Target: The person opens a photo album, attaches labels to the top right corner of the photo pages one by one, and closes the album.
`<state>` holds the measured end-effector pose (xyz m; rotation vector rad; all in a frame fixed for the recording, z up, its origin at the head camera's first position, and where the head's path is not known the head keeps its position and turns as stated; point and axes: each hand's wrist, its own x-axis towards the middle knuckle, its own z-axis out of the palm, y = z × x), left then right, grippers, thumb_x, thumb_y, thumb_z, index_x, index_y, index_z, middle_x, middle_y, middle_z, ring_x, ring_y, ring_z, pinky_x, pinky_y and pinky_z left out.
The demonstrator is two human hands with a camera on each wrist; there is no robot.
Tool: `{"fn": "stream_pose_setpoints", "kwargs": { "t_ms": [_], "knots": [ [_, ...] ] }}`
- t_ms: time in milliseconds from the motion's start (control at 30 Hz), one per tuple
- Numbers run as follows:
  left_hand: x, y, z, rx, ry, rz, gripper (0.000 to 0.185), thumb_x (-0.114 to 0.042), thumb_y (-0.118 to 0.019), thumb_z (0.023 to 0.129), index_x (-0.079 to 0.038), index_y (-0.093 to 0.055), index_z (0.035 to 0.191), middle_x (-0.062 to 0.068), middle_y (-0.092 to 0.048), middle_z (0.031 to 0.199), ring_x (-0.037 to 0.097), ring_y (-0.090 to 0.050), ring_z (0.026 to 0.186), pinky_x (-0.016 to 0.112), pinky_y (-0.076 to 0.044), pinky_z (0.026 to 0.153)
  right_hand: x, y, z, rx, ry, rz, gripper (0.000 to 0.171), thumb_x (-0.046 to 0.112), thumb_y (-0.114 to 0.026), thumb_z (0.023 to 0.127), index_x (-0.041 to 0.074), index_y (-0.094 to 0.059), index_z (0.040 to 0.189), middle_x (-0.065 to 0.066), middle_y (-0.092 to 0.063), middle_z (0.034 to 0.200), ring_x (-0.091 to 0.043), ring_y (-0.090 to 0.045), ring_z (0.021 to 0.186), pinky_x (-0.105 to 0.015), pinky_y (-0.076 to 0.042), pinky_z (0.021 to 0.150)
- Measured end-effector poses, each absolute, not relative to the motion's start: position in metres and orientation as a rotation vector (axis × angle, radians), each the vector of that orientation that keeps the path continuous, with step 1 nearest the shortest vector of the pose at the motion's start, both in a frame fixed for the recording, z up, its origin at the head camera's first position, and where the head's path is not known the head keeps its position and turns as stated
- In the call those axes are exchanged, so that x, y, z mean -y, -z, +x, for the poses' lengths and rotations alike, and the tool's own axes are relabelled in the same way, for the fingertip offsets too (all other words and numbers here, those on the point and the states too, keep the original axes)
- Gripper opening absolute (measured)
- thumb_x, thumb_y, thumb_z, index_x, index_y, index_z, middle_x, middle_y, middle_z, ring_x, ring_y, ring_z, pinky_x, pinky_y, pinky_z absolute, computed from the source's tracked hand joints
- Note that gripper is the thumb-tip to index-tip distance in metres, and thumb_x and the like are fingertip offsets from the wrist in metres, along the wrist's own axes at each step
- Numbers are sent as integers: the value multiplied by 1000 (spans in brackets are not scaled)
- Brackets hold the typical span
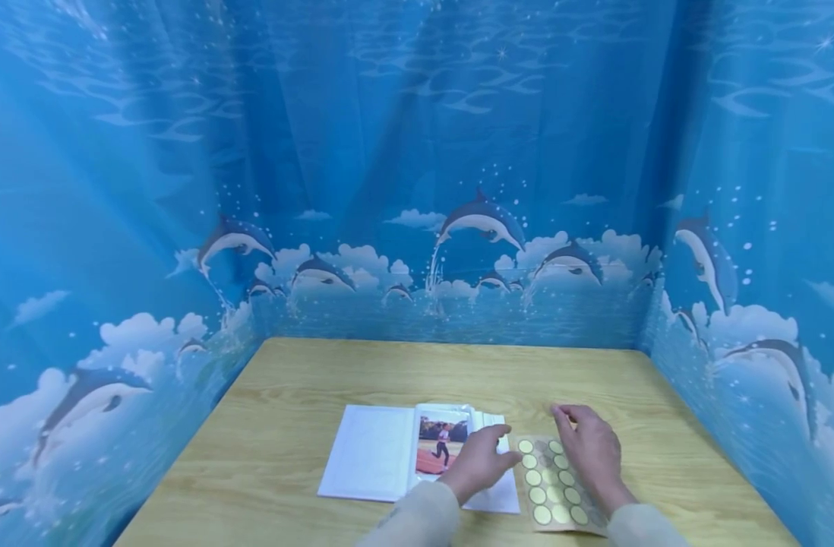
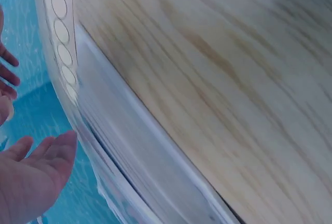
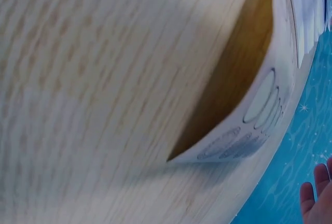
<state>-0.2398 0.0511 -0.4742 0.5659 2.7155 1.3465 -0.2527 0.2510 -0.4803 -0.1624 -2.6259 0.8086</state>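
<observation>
An open white album [image 1: 371,453] lies on the wooden table [image 1: 362,372], with a photo of a runner [image 1: 440,448] on its right page. Beside it on the right lies a tan sheet of round yellow stickers [image 1: 548,490]. My left hand [image 1: 481,458] rests on the album's right page, its relaxed fingers reaching the sheet's left edge. My right hand [image 1: 590,448] lies flat on the sheet's right part. In the left wrist view I see the sticker sheet [image 2: 62,32], the album's edge [image 2: 155,172] and my left hand [image 2: 31,177]. The right wrist view shows the sheet [image 3: 259,105] curling up off the table.
Blue curtains printed with dolphins [image 1: 481,220] close off the table at the back and on both sides. Bare wood [image 1: 677,456] lies to the right of the sheet and behind the album.
</observation>
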Motion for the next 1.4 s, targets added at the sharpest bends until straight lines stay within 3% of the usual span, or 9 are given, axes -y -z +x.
{"fn": "stream_pose_setpoints", "kwargs": {
  "t_ms": [267, 533, 800, 1167, 1400],
  "knots": [
    [-19, 473, -248, -2928, -1208, 570, 50, -34, -67, 94, -1, -60, 131, 16, -62, 130, 34, -56, 122, 49, -44, 105, -244, 485, -257, 2629, -834, -128, 37, 35, -54, 102, 3, -68, 116, -23, -66, 119, -42, -61, 109, -59, -49, 89],
    [15, 485, -247, -3044, -770, 478, 68, -46, -58, 97, 3, -47, 142, 30, -35, 151, 44, -28, 143, 58, -22, 117, -232, 487, -262, 2625, -809, -61, 35, 32, -54, 102, 3, -69, 115, -21, -67, 116, -40, -63, 107, -57, -51, 88],
    [28, 505, -242, -3085, -580, 546, 80, -53, -51, 97, 8, -37, 146, 31, -30, 153, 43, -27, 144, 57, -27, 115, -218, 490, -269, 2640, -800, -4, 35, 34, -55, 102, 5, -70, 114, -18, -68, 116, -38, -64, 106, -54, -52, 87],
    [29, 517, -239, -3038, -484, 594, 83, -61, -44, 97, 1, -33, 152, 24, -24, 159, 37, -19, 148, 57, -20, 117, -194, 500, -290, 2597, -646, 203, 26, 31, -64, 97, 7, -75, 101, -13, -72, 105, -35, -68, 98, -52, -56, 78],
    [27, 521, -239, -3031, -520, 561, 85, -62, -46, 96, 1, -33, 152, 24, -24, 159, 38, -18, 148, 59, -20, 116, -175, 500, -302, 2612, -551, 316, 21, 29, -68, 95, 9, -75, 96, -10, -72, 101, -31, -68, 93, -50, -56, 77]
  ]
}}
